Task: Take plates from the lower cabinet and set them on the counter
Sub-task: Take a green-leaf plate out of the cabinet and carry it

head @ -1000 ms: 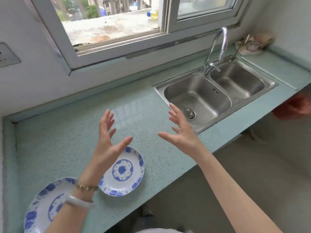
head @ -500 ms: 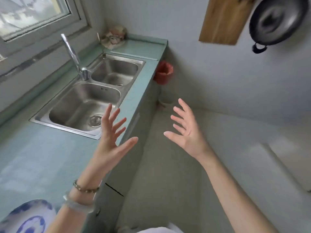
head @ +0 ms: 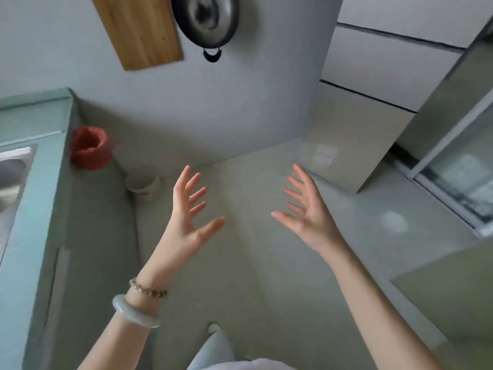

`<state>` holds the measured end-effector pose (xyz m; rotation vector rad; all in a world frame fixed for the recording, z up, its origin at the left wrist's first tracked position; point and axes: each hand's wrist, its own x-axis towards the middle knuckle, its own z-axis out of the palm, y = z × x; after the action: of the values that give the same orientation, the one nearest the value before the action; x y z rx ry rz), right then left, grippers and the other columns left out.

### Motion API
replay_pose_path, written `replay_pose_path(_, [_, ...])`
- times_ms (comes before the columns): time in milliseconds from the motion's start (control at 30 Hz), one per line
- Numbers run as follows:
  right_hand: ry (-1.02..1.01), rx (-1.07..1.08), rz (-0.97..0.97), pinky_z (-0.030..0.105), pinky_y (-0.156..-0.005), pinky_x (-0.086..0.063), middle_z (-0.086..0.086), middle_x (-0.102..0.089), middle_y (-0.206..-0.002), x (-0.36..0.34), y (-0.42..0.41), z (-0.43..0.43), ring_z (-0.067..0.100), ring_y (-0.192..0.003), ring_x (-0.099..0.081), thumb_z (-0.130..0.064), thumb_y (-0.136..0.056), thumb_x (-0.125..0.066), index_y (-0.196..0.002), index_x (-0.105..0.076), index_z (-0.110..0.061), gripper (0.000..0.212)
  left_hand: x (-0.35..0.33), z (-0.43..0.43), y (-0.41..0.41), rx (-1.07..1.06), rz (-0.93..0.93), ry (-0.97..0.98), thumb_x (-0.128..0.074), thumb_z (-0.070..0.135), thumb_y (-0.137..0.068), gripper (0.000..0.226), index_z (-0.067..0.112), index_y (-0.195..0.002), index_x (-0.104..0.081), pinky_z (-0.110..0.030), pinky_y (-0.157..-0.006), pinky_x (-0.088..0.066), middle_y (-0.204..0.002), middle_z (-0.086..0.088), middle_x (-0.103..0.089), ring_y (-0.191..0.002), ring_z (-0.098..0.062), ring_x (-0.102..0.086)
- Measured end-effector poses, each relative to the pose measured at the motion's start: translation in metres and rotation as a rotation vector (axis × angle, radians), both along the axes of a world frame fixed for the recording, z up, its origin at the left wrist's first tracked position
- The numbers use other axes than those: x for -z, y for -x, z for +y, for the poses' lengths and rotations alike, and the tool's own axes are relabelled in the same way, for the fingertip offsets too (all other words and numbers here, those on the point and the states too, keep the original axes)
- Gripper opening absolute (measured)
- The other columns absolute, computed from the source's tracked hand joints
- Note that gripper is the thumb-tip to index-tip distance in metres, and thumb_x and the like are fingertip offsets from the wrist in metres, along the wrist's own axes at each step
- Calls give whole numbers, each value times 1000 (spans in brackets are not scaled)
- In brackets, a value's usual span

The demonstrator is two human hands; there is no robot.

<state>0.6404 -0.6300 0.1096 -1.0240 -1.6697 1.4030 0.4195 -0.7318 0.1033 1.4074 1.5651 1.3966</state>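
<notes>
My left hand [head: 186, 220] and my right hand [head: 306, 212] are both raised over the floor, palms facing each other, fingers spread, holding nothing. The pale green counter [head: 29, 209] runs down the left edge of the view, with a corner of the steel sink [head: 10, 166] showing. Its lower cabinet front [head: 88, 249] faces the floor beside my left arm. No plates are in view.
A red bin [head: 90, 148] and a white pot [head: 141, 182] stand on the floor by the far wall. A wooden board [head: 138, 28] and a dark wok [head: 205, 20] hang on that wall. Grey cabinets [head: 373, 102] and a glass door [head: 458, 182] are on the right.
My view has swung right, away from the counter and its two blue-patterned plates, toward the floor and far wall. Both hands stayed raised and empty, turning with me.
</notes>
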Motion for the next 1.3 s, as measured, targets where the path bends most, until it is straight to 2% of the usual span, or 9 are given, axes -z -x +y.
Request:
replay_pose_path(133, [22, 199, -17, 30, -103, -41, 2, -38, -146, 7, -48, 27, 12, -124, -48, 1, -75, -74, -144, -25, -34, 91, 5, 70, -32, 166, 9, 16, -74, 39, -71, 98, 53, -143, -9, -35, -109, -40, -152, 13, -27, -134, -2, -41])
replay_pose_path(200, [24, 285, -30, 28, -101, -41, 1, -38, -145, 10, -67, 44, 12, -124, -48, 0, -76, -74, -146, -24, -30, 91, 8, 107, -48, 246, 16, 21, -75, 32, -73, 97, 55, -142, -10, -35, -108, -41, -152, 9, -28, -133, -3, -42])
replay_pose_path(333, [9, 412, -45, 29, -103, -40, -4, -39, -145, 14, -94, 86, 8, -125, -47, -2, -78, -72, -141, -24, -43, 89, 12, 182, -72, 406, 20, 38, -79, 24, -75, 101, 51, -142, -9, -37, -109, -40, -154, 5, -26, -134, -5, -42])
replay_pose_path(567, [0, 688, -59, 28, -102, -42, -11, -38, -144, 16, -128, 166, 5, -124, -46, -11, -78, -74, -143, -24, -43, 88, 8, 323, -111, 666, 69, 64, -74, 6, -78, 104, 34, -150, -5, -27, -107, -39, -153, 8, -26, -133, -4, -41])
replay_pose_path(700, [-16, 809, -96, 25, -99, -43, -7, -38, -144, 18, -147, 203, 8, -124, -47, -14, -78, -75, -144, -21, -40, 89, 5, 387, -135, 773, 98, 55, -73, 7, -80, 103, 29, -151, -3, -25, -106, -39, -154, 7, -24, -133, -6, -41])
replay_pose_path(867, [4, 926, -112, 25, -98, -43, -3, -37, -145, 25, -172, 236, 12, -125, -47, -14, -78, -75, -146, -21, -36, 90, 13, 449, -173, 904, 85, 105, -72, 14, -80, 101, 33, -150, -2, -13, -100, -38, -152, 11, -24, -132, -2, -40])
replay_pose_path(1100, [34, 1039, -119, 29, -99, -43, -3, -36, -144, 39, -238, 308, 14, -126, -45, -12, -79, -74, -145, -20, -35, 88, 27, 547, -252, 1035, 66, 140, -71, 32, -72, 101, 41, -146, -3, -20, -105, -38, -150, 13, -24, -132, -4, -40])
replay_pose_path(1300, [25, 1139, -78, 31, -99, -44, -5, -38, -144, 43, -316, 384, 14, -126, -46, -11, -80, -73, -139, -22, -45, 85, 30, 638, -340, 1112, 80, 145, -72, 32, -73, 97, 44, -144, -7, -13, -100, -39, -149, 14, -26, -129, -1, -42])
